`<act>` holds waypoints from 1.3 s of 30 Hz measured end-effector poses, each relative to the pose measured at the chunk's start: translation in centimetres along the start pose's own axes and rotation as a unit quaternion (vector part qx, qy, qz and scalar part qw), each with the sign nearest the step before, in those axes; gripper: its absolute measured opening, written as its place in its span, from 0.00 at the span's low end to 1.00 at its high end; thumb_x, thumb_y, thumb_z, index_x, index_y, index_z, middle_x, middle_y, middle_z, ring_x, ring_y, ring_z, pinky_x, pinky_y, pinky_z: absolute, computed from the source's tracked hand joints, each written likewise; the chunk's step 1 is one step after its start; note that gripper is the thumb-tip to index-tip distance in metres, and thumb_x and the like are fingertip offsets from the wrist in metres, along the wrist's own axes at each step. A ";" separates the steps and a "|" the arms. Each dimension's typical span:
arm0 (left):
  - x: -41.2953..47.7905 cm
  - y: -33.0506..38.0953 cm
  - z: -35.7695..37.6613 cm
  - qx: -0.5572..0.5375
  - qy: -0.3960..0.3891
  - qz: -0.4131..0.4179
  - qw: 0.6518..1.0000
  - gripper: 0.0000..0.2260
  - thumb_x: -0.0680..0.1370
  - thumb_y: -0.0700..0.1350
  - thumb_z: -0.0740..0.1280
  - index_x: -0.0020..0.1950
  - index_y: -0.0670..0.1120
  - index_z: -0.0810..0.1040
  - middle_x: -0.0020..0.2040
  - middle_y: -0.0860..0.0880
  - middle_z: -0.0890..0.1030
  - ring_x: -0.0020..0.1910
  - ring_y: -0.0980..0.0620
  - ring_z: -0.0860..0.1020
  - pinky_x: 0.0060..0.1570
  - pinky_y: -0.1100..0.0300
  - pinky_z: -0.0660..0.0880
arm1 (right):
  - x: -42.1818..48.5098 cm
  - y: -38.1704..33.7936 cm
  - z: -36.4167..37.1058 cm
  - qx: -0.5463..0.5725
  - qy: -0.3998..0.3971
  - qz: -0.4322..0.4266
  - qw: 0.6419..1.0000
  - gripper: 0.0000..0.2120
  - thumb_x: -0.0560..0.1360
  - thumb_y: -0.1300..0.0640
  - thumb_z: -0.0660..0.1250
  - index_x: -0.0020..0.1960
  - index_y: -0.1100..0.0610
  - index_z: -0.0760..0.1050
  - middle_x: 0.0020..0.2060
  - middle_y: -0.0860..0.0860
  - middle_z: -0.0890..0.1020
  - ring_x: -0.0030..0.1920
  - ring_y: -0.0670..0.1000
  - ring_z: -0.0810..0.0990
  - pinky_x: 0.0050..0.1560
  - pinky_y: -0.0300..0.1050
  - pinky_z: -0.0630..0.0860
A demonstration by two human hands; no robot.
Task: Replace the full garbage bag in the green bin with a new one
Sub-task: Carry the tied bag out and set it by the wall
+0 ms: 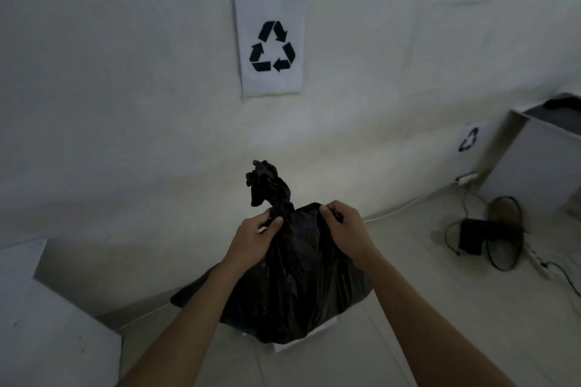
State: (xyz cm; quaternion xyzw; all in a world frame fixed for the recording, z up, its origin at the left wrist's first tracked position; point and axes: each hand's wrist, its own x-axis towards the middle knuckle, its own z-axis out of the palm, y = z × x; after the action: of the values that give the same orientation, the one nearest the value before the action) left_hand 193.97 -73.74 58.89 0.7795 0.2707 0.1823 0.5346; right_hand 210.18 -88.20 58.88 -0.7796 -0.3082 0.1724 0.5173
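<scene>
The left hand (256, 237) pinches the twisted neck of a full black garbage bag (292, 286), thumb and fingers curled round the gathered plastic just below the crumpled tuft that stands up above the knot. The right hand (344, 231) grips a fold of the bag's top on the other side of the neck, its fingers curled over the plastic. Both forearms reach in from the bottom edge of the view. The bag bulges wide below the hands and covers most of what it sits over; only a pale edge (314, 334) shows beneath its lower side, and whether that is the bin cannot be told. It stands on a light tiled floor (440, 324) near the base of a white wall (125, 72). On the wall above the bag hangs a white sheet with a black recycling symbol (272, 45). At the right stands a white box (534, 160) bearing a smaller recycling mark, with dark cables and a black round object (503, 232) lying on the floor beside it. A white block (47, 324) fills the lower left corner.
</scene>
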 end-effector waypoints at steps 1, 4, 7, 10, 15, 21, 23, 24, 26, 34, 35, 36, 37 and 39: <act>1.0 0.0 0.2 0.003 0.007 0.001 1.000 0.13 0.82 0.51 0.65 0.66 0.57 0.78 0.56 0.66 0.81 0.55 0.72 0.78 0.53 0.75 0.71 | 1.2 0.2 -0.2 0.002 -0.004 -0.001 1.000 0.16 0.83 0.52 0.64 0.40 0.60 0.74 0.30 0.47 0.72 0.33 0.46 0.69 0.37 0.45 0.65; 4.1 -0.3 0.9 0.009 0.016 -0.003 1.000 0.15 0.82 0.53 0.64 0.69 0.54 0.77 0.59 0.63 0.81 0.57 0.69 0.78 0.58 0.71 0.72 | 4.5 0.9 -0.6 0.002 -0.015 -0.009 1.000 0.15 0.83 0.52 0.64 0.40 0.58 0.74 0.29 0.45 0.72 0.33 0.46 0.69 0.37 0.44 0.66; 6.7 -1.0 1.6 0.021 0.022 -0.012 0.999 0.16 0.82 0.54 0.63 0.69 0.55 0.77 0.60 0.61 0.82 0.58 0.67 0.78 0.59 0.69 0.73 | 7.4 2.1 -0.6 0.010 -0.028 -0.002 1.000 0.15 0.83 0.51 0.64 0.41 0.59 0.74 0.30 0.45 0.73 0.33 0.46 0.70 0.38 0.45 0.66; 8.8 -2.1 2.7 0.033 0.037 -0.025 0.998 0.15 0.82 0.55 0.63 0.67 0.55 0.78 0.58 0.59 0.83 0.58 0.62 0.80 0.63 0.59 0.75 | 9.8 3.8 -0.4 0.011 -0.043 -0.002 0.999 0.16 0.83 0.51 0.64 0.42 0.61 0.75 0.31 0.46 0.73 0.33 0.46 0.70 0.38 0.45 0.66; 11.1 -6.0 5.2 0.129 0.053 -0.087 0.986 0.21 0.77 0.70 0.54 0.66 0.66 0.72 0.58 0.59 0.82 0.59 0.54 0.79 0.60 0.47 0.75 | 12.7 8.2 0.8 0.019 -0.088 0.016 0.996 0.16 0.83 0.51 0.63 0.44 0.63 0.76 0.35 0.51 0.77 0.36 0.48 0.73 0.40 0.45 0.68; 14.5 -14.1 9.7 0.120 0.069 -0.118 0.983 0.19 0.83 0.58 0.59 0.73 0.59 0.69 0.62 0.54 0.81 0.60 0.51 0.79 0.57 0.52 0.77 | 15.9 17.0 4.4 0.001 -0.120 0.056 0.991 0.15 0.84 0.54 0.63 0.46 0.64 0.77 0.38 0.54 0.80 0.39 0.50 0.75 0.41 0.45 0.69; 15.8 -17.5 11.2 0.081 0.081 -0.124 0.986 0.16 0.83 0.54 0.61 0.70 0.55 0.73 0.60 0.54 0.82 0.59 0.52 0.80 0.58 0.53 0.78 | 17.1 20.9 6.5 -0.001 -0.120 0.067 0.990 0.14 0.84 0.54 0.62 0.47 0.65 0.76 0.40 0.56 0.81 0.41 0.53 0.77 0.42 0.46 0.71; 16.4 -19.4 11.8 0.069 0.086 -0.130 0.985 0.14 0.83 0.53 0.62 0.68 0.54 0.75 0.58 0.54 0.82 0.57 0.54 0.80 0.59 0.52 0.78 | 17.5 22.9 7.6 0.001 -0.117 0.074 0.990 0.14 0.84 0.54 0.62 0.46 0.64 0.76 0.40 0.56 0.81 0.42 0.52 0.78 0.43 0.46 0.71; 17.3 -24.0 13.5 0.048 0.094 -0.147 0.984 0.13 0.82 0.53 0.63 0.65 0.54 0.77 0.55 0.54 0.83 0.55 0.57 0.80 0.59 0.55 0.78 | 18.3 27.4 10.0 0.010 -0.113 0.088 0.990 0.13 0.84 0.55 0.62 0.45 0.61 0.76 0.37 0.51 0.80 0.39 0.44 0.78 0.42 0.44 0.72; 18.5 -45.5 19.6 -0.021 0.124 -0.228 0.966 0.10 0.82 0.47 0.65 0.63 0.55 0.77 0.50 0.69 0.78 0.51 0.73 0.77 0.51 0.77 0.69 | 19.1 47.1 21.8 -0.005 -0.162 0.118 0.980 0.12 0.84 0.53 0.60 0.48 0.60 0.73 0.40 0.52 0.79 0.44 0.53 0.77 0.49 0.51 0.75; 18.7 -47.9 20.2 -0.016 0.128 -0.231 0.964 0.11 0.82 0.46 0.64 0.64 0.53 0.77 0.51 0.67 0.79 0.54 0.68 0.78 0.52 0.76 0.69 | 19.1 49.2 23.2 -0.008 -0.165 0.117 0.979 0.12 0.84 0.53 0.59 0.50 0.61 0.73 0.41 0.52 0.79 0.44 0.53 0.77 0.48 0.50 0.74; 19.0 -50.2 20.9 -0.014 0.133 -0.232 0.963 0.12 0.83 0.46 0.64 0.66 0.51 0.77 0.53 0.65 0.79 0.57 0.64 0.77 0.53 0.75 0.69 | 19.1 51.3 24.4 -0.012 -0.168 0.115 0.979 0.12 0.84 0.53 0.60 0.50 0.61 0.73 0.40 0.51 0.78 0.43 0.52 0.76 0.48 0.50 0.74; 19.3 -52.4 21.5 -0.016 0.138 -0.231 0.963 0.13 0.83 0.45 0.64 0.68 0.50 0.76 0.55 0.61 0.80 0.59 0.61 0.77 0.55 0.75 0.69 | 19.2 53.2 25.6 -0.017 -0.169 0.110 0.979 0.12 0.84 0.53 0.60 0.50 0.61 0.73 0.40 0.49 0.78 0.43 0.50 0.76 0.48 0.49 0.74; 20.1 -56.3 22.7 -0.034 0.155 -0.228 0.961 0.16 0.83 0.44 0.64 0.71 0.50 0.75 0.61 0.55 0.80 0.63 0.57 0.76 0.61 0.69 0.70 | 19.7 56.7 27.6 -0.026 -0.171 0.094 0.980 0.11 0.84 0.52 0.60 0.51 0.60 0.73 0.43 0.48 0.79 0.47 0.51 0.78 0.52 0.53 0.77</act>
State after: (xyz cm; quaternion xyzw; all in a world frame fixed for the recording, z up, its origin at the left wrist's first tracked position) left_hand 210.00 -62.15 -1.87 0.6411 0.5143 0.1829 0.5395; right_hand 225.86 -71.51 -3.13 -0.7774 -0.3219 0.3426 0.4179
